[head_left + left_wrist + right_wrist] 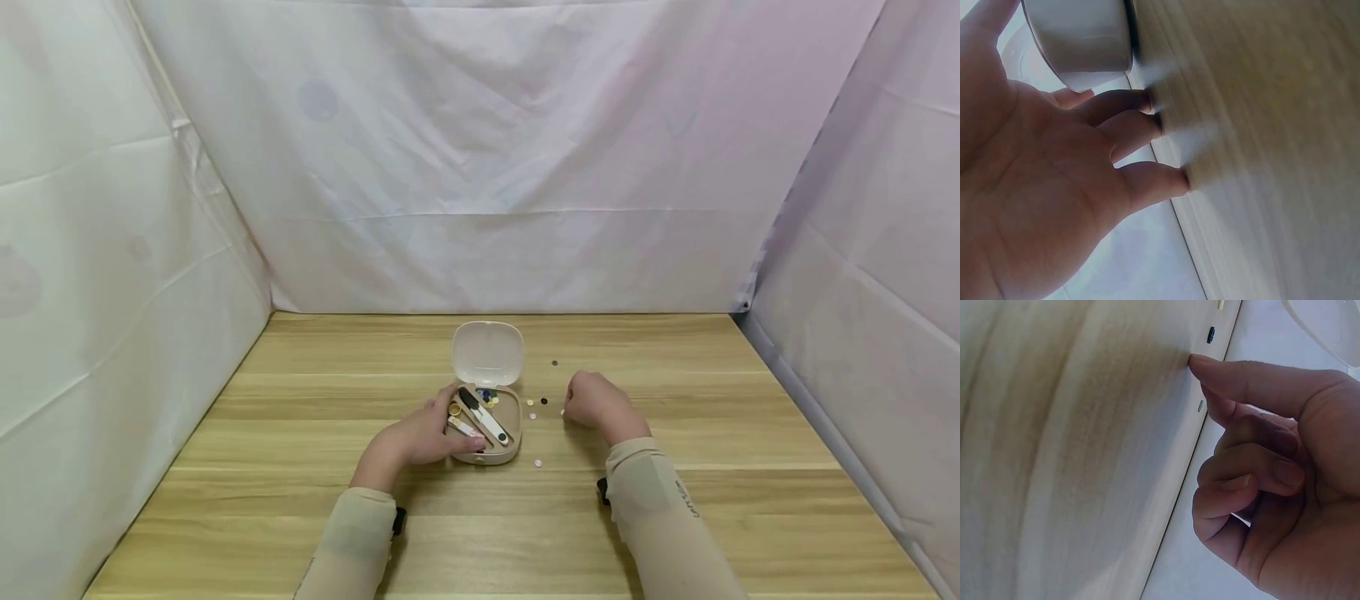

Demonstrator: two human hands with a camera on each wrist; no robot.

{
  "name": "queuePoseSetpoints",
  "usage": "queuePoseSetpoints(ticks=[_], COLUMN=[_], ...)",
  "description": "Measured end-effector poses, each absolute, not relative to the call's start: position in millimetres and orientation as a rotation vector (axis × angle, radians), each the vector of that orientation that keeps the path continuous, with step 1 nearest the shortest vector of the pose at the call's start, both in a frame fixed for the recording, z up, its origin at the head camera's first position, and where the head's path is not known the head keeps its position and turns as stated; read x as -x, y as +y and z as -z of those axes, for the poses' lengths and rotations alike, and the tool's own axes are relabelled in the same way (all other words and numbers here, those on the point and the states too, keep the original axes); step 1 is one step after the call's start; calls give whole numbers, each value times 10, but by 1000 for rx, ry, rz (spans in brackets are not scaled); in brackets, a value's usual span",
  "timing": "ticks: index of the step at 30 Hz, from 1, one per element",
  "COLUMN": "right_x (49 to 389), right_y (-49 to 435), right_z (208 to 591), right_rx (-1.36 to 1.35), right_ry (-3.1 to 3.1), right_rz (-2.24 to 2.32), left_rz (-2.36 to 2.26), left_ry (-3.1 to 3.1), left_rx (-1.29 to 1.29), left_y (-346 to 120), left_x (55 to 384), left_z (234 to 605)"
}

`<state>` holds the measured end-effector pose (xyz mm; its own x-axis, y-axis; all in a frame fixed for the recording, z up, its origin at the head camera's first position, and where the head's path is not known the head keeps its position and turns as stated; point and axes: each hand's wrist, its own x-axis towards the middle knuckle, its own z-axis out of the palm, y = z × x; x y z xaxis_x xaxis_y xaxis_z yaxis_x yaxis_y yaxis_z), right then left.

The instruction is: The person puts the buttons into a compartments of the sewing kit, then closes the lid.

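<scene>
A small beige box (512, 454) stands on the table with its translucent lid (487, 354) raised at the back. Inside lie a black-and-white slim tool (486, 417), a gold ring-like piece (454, 409), a pink-and-white strip (465, 427) and several small buttons (487, 394). My left hand (423, 432) grips the box from its left, thumb over the front edge; its lower fingertips meet the tabletop in the left wrist view. To the right of the box, my right hand (596, 406) pinches a tiny pale button (563, 412) at the table surface, its other fingers curled.
Loose buttons lie between the box and my right hand: a yellow one (530, 402), a black one (543, 401) and a pinkish one (533, 416). A dark button (554, 362) is farther back, a white one (537, 462) nearer. White cloth (495, 167) encloses the wooden table (315, 358).
</scene>
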<state>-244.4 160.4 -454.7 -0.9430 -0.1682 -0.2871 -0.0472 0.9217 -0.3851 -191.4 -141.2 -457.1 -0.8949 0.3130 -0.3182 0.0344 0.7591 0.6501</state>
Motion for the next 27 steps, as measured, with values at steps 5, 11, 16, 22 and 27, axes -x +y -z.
queuePoseSetpoints(ticks=[5,11,16,22,27], right_x=[2439,2447,2457,2474,2474], right_y=[1603,1592,1563,1513,1447], right_z=[4536,4536,4503,4423,4365], right_rx=[200,226,232,310,370], right_ry=[2739,2714,2709,2772,2825], right_rz=[576,619,693,694,675], left_rz=[-925,-916,-907,-904,-909], left_ry=[2545,2549,2551,2555,2552], left_rx=[-267,-262,-255,-260,-263], left_y=[-1410,-1411,-1413,-1411,-1411], left_x=[1916,1918,1916,1917,1918], left_z=[4568,4577,4582,4581,4584])
